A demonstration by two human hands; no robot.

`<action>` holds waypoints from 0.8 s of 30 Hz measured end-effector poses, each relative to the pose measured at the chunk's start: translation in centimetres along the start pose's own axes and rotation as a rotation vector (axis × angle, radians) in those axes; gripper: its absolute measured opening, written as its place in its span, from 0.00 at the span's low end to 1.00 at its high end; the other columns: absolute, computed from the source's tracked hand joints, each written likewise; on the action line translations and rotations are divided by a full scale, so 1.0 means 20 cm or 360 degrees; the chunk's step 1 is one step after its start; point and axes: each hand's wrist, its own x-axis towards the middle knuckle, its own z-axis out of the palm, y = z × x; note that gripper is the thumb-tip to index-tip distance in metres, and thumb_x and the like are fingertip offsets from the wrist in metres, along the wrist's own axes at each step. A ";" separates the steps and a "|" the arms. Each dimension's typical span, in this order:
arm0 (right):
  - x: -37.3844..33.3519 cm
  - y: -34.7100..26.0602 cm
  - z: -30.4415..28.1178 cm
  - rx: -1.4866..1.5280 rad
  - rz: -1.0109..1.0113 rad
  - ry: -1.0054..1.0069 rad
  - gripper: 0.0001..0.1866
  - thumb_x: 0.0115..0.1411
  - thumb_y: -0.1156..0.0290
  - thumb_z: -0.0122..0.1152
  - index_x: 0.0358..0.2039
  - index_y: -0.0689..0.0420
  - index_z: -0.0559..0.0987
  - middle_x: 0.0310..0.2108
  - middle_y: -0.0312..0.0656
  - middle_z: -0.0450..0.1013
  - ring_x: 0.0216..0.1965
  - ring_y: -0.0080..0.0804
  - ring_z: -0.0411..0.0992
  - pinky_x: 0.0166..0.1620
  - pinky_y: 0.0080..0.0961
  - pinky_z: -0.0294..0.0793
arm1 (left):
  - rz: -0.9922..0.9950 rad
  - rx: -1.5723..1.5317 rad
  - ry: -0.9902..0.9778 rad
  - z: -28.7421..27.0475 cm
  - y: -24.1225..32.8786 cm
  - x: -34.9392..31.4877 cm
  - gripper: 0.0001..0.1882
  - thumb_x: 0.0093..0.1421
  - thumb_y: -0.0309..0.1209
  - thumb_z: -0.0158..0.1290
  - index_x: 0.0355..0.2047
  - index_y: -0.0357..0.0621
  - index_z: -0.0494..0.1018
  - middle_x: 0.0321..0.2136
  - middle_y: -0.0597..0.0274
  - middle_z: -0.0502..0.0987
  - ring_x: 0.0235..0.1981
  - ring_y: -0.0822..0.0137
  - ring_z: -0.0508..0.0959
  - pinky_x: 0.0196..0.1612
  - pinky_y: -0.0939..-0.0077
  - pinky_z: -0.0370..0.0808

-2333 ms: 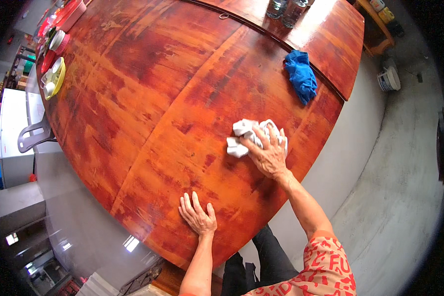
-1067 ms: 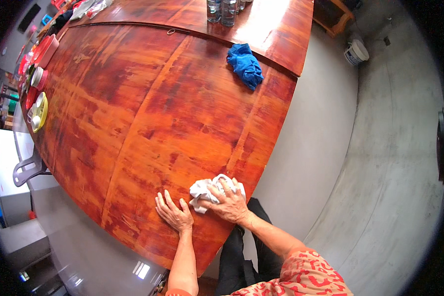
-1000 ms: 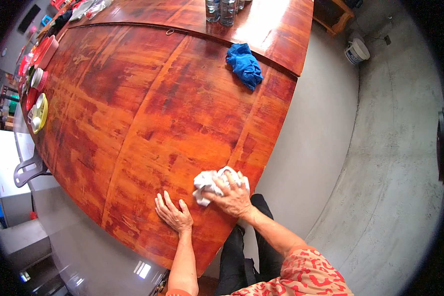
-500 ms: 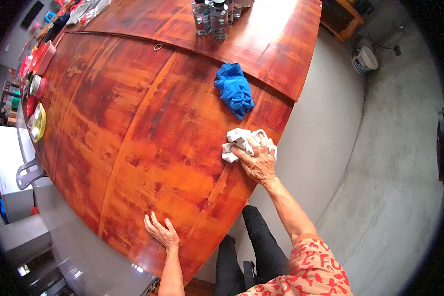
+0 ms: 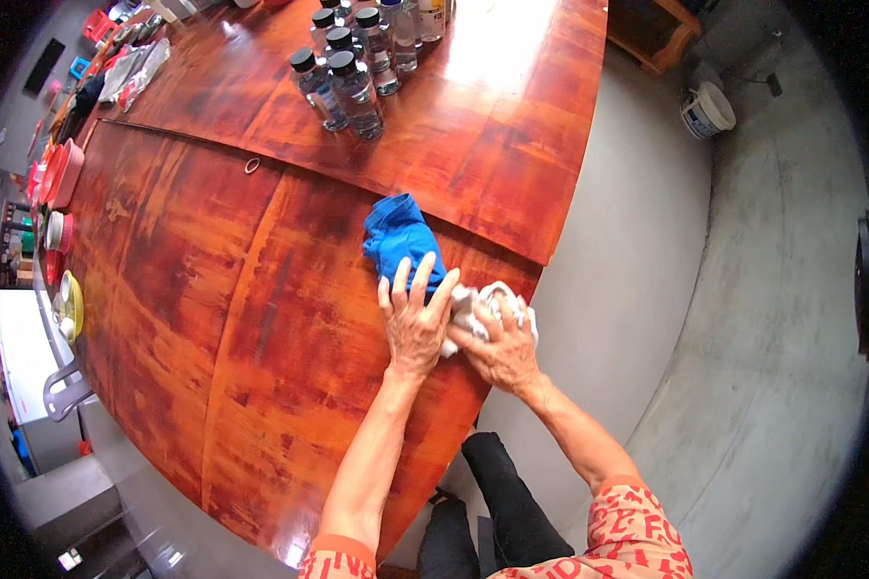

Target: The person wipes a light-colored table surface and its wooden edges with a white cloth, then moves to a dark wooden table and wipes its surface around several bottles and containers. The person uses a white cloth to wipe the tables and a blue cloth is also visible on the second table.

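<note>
A crumpled blue cloth lies on the reddish-brown wooden table, close to the seam of a raised panel. My left hand rests with spread fingers, their tips on the near end of that cloth. Just right of it, at the table's right edge, my right hand presses on a bunched white cloth, its fingers curled over the fabric. Part of the white cloth is hidden under the fingers.
Several clear bottles with dark caps stand on the raised panel. A small ring lies near the seam. Along the left edge sit a pink basin and a yellow bowl. A white bucket stands by the wall.
My left hand has reached forward from the near part of the table to the blue cloth. My right hand stays on the white cloth. The view has shifted, bringing more bottles in.
</note>
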 end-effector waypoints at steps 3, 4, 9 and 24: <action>-0.03 0.01 -0.02 0.0104 -0.0074 -0.0023 0.20 0.51 0.61 0.64 0.45 0.25 0.80 0.59 0.30 0.64 0.64 0.46 0.55 0.63 0.56 0.53 | -0.0132 0.0301 -0.0124 0.10 -0.13 0.05 0.19 0.56 0.32 0.56 0.49 0.65 0.74 0.56 0.68 0.68 0.61 0.60 0.62 0.62 0.43 0.52; -0.04 0.04 -0.02 0.0098 -0.0054 -0.0066 0.19 0.52 0.61 0.63 0.45 0.25 0.80 0.59 0.30 0.65 0.64 0.46 0.55 0.63 0.55 0.53 | -0.0214 0.0363 -0.0060 0.10 -0.15 0.06 0.19 0.55 0.30 0.56 0.47 0.65 0.73 0.55 0.70 0.68 0.59 0.61 0.64 0.62 0.45 0.54; 0.01 0.06 0.02 0.0104 -0.0064 -0.0114 0.15 0.55 0.57 0.59 0.44 0.24 0.79 0.61 0.29 0.65 0.63 0.42 0.58 0.65 0.53 0.49 | -0.0453 0.0629 0.0064 -0.11 -0.63 -0.22 0.19 0.56 0.23 0.52 0.48 0.56 0.72 0.57 0.61 0.67 0.59 0.51 0.64 0.61 0.54 0.62; 0.80 -0.17 0.41 -0.0093 0.0183 0.0126 0.17 0.55 0.56 0.60 0.47 0.25 0.78 0.60 0.34 0.63 0.60 0.45 0.59 0.59 0.54 0.56 | -0.1096 0.0841 0.0018 -0.28 -0.78 -0.60 0.33 0.63 0.43 0.51 0.66 0.55 0.57 0.67 0.47 0.49 0.68 0.43 0.49 0.65 0.40 0.49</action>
